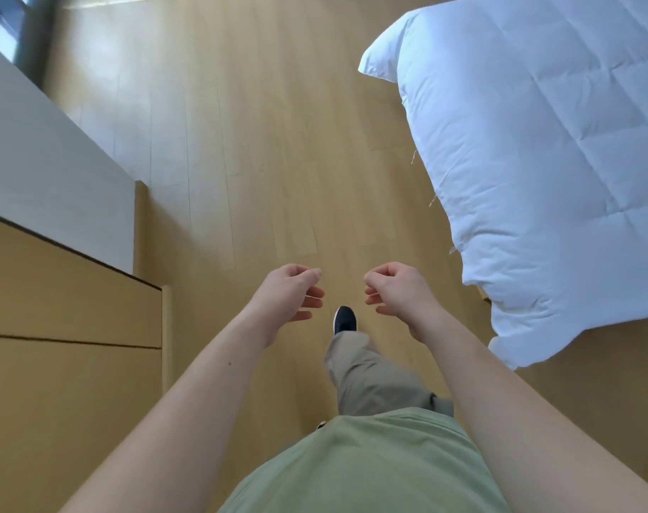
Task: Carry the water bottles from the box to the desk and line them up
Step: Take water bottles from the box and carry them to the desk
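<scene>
Both bare hands are held out in front of the body above the floor, palms turned toward each other with a gap between them. The left hand (pixel 291 294) has its fingers loosely curled inward, relaxed, and grips nothing. The right hand (pixel 394 292) mirrors it: fingers loosely bent, thumb near the forefinger, nothing held or touched. No water bottle, box or desk top shows in this view, so where the bottles are cannot be told.

Below the hands lies a smooth pale wooden plank floor (pixel 263 149) with long straight seams and a soft sheen. One dark navy shoe with a white sole (pixel 344 319) is set forward on it, under a loose beige fabric trouser leg (pixel 367 375) and a sage green cotton shirt (pixel 367 464). At the left stands a flat-fronted light wood cabinet with drawer lines (pixel 67 312) beside a plain white panel (pixel 48 157). At the right a puffy white quilted duvet (pixel 544 149) hangs over a bed edge, stitched in squares, creased at the hem
</scene>
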### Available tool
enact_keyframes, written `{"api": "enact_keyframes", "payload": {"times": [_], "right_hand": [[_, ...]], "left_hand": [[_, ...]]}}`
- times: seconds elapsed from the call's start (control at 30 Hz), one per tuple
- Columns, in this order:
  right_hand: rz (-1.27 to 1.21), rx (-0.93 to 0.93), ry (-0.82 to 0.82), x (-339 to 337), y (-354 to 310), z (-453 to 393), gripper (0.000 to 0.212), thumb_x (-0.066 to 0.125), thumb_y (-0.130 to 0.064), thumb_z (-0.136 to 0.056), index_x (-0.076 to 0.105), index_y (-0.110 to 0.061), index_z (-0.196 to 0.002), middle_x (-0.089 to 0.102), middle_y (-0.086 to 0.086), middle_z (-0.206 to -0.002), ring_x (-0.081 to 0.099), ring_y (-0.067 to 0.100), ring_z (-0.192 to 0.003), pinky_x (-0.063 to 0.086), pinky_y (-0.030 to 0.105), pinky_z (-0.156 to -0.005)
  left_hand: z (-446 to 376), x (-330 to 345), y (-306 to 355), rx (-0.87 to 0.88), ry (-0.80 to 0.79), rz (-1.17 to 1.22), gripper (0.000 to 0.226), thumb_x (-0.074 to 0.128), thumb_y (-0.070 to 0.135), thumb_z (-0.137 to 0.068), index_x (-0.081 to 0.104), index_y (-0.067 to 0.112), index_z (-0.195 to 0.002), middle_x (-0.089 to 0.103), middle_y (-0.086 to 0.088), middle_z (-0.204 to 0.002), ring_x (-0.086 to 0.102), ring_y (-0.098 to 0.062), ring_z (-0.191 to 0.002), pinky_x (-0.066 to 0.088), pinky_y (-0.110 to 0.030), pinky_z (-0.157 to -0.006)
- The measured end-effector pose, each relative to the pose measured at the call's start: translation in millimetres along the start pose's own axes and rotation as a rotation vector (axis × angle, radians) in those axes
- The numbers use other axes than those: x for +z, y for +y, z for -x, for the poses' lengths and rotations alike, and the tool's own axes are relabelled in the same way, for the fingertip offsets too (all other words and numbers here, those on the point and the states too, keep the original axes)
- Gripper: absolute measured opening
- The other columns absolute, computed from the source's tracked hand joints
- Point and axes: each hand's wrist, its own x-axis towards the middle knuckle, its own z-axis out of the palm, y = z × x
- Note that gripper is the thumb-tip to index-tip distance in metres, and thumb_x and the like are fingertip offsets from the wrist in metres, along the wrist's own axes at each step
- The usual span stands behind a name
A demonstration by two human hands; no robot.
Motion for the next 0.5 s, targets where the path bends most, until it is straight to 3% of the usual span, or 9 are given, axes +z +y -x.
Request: {"api": "enact_keyframes", "payload": {"times": [0.3, 0.5], "right_hand": [[0.020, 0.006, -0.054, -11.6, -121.2, -135.5, 0.013, 0.059, -0.026, -0.091, 0.065, -0.018, -0.099, 0.070, 0.001, -0.092, 0.072, 0.021, -0.095, 0.060, 0.043, -0.091], [0.011, -0.044, -0.048, -17.6, -188.2, -200.6, 0.013, 0.059, -0.027, -0.091, 0.066, -0.019, -0.098, 0.069, -0.001, -0.094, 0.072, 0.016, -0.092, 0.061, 0.041, -0.086]], "left_hand": [[-104.2, -33.5, 121.3, -0.026, 0.094, 0.025, 0.021, 0.059, 0.038, -0.101, 0.067, 0.021, -0.111, 0.076, -0.002, -0.099, 0.077, -0.015, -0.087, 0.063, -0.037, -0.083], [-162.8, -55.7, 180.7, -0.031, 0.105, 0.036, 0.021, 0.059, 0.040, -0.102, 0.066, 0.023, -0.113, 0.077, 0.000, -0.098, 0.076, -0.013, -0.087, 0.063, -0.035, -0.080]]}}
